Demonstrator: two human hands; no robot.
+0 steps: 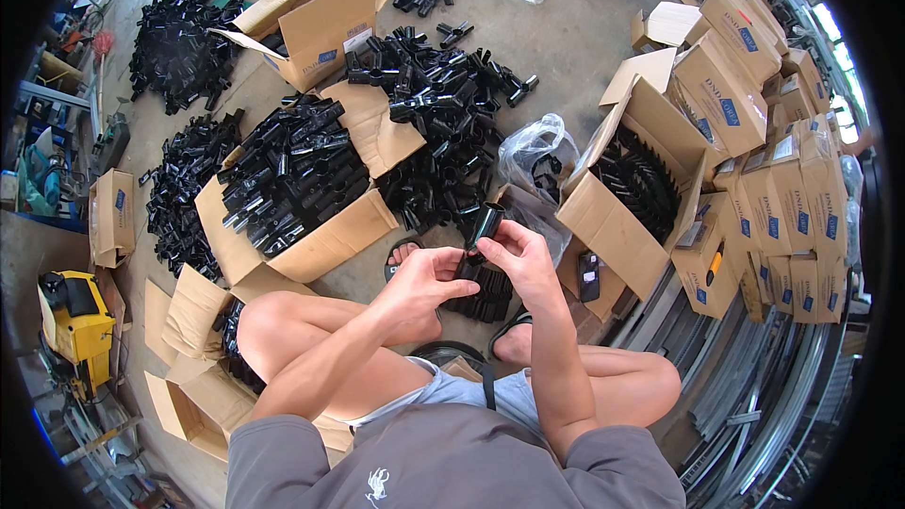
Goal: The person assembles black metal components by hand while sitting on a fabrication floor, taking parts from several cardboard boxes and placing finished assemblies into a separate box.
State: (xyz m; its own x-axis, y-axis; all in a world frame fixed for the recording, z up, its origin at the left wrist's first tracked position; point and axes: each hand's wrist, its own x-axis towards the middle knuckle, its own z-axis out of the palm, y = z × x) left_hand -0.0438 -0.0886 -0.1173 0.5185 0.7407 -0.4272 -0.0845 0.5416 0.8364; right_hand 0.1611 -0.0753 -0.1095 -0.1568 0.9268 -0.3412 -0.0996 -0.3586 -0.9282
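Note:
In front of me my right hand [521, 259] is closed on a glossy black tubular pipe fitting [485, 222], its thumb and fingertips on the tube. My left hand [426, 281] curls round the lower end of this same fitting, thumb and fingers on either side of it; that end is partly hidden. Just below my hands, neat rows of black fittings [483, 297] lie between my feet. Beyond them spreads a loose heap of similar fittings [443, 123]. An open cardboard box [335, 240] full of these fittings stands to the left.
At the right, another open carton [603, 226] holds stacked black fittings, beside a clear plastic bag [537, 146]. A phone [589, 276] lies near it. Stacked closed cartons [792, 193] and metal profiles [754, 405] line the right side. A yellow machine [85, 330] stands far left.

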